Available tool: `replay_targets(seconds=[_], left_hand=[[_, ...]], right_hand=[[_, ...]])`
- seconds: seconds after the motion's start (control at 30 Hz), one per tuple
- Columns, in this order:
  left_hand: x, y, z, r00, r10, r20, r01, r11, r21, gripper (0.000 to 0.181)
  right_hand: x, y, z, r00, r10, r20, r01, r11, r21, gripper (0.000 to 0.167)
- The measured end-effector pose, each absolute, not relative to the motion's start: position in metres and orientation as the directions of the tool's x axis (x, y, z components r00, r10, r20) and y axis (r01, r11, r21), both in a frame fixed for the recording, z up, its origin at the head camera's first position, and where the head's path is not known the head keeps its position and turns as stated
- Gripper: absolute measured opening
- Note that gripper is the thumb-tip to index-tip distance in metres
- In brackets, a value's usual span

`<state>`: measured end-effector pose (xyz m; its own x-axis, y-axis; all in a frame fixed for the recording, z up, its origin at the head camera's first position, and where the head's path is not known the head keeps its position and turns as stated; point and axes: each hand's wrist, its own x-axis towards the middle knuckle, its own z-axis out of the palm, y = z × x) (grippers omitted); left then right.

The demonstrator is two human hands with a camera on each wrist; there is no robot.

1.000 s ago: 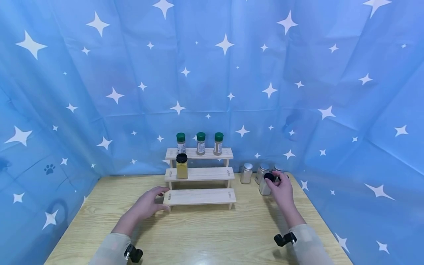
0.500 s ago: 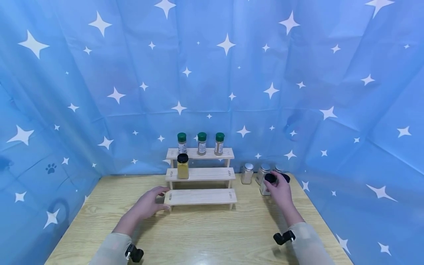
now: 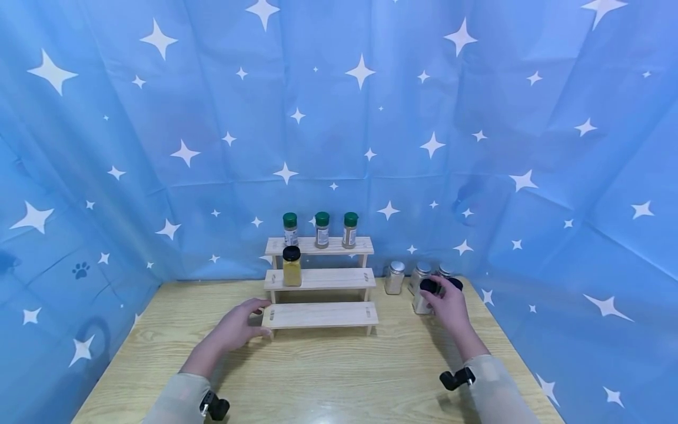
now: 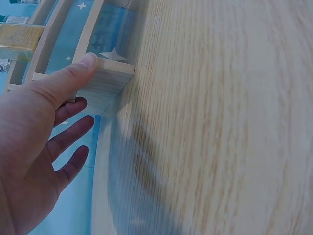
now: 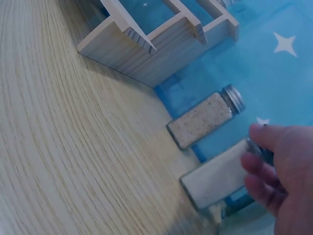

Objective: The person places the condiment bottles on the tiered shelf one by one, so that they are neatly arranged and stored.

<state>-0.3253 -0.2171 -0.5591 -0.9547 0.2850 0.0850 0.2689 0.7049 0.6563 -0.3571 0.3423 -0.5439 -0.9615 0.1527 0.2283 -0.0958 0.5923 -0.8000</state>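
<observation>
A three-step wooden spice rack [image 3: 320, 315] stands on the table. My left hand [image 3: 241, 327] holds the left end of its lowest step; in the left wrist view the thumb lies on the step's end and the other fingers spread beside it. At the right, my right hand [image 3: 450, 306] pinches a square glass spice jar with a black cap [image 3: 422, 304] near its top. White contents fill this jar [image 5: 215, 175] in the right wrist view, where the hand covers most of the cap. It stands upright.
Left of the held jar is a silver-capped jar [image 3: 394, 279]; another silver-capped jar [image 3: 419, 277] stands behind it. More jars are partly hidden by my right hand. Three green-capped jars [image 3: 322, 231] occupy the top step, and a yellow-filled jar [image 3: 292, 268] the middle one.
The right hand and its jar have shifted very slightly left and toward me. My left hand stays at the rack's end.
</observation>
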Motion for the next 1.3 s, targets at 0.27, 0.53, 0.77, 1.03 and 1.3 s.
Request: replay_targets(seconds=[0.27,0.53,0.77,1.03,1.3], left_hand=[[-0.326,-0.218,-0.559,-0.959,0.274,0.076,0.255,0.711,0.656,0.070],[-0.326,-0.219,-0.560,-0.958,0.276,0.079,0.258,0.706,0.659,0.070],[-0.326,-0.219,-0.561,-0.958,0.273,0.082,0.256,0.698,0.669,0.070],[-0.327,-0.219,-0.563,-0.957,0.276,0.086,0.260,0.696,0.669,0.071],[-0.326,-0.219,-0.562,-0.957,0.277,0.090,0.265,0.698,0.665,0.070]], right_hand=[[-0.358,0.338,-0.537,-0.936,0.225,0.272,-0.104,0.562,-0.820,0.050],[-0.351,0.326,-0.513,-0.950,0.177,0.258,-0.142,0.491,-0.860,0.054],[-0.349,0.313,-0.495,-0.947,0.123,0.295,-0.197,0.503,-0.842,0.056],[-0.346,0.294,-0.478,-0.951,0.083,0.298,-0.225,0.479,-0.849,0.053],[-0.347,0.273,-0.466,-0.956,0.059,0.286,-0.232,0.441,-0.867,0.050]])
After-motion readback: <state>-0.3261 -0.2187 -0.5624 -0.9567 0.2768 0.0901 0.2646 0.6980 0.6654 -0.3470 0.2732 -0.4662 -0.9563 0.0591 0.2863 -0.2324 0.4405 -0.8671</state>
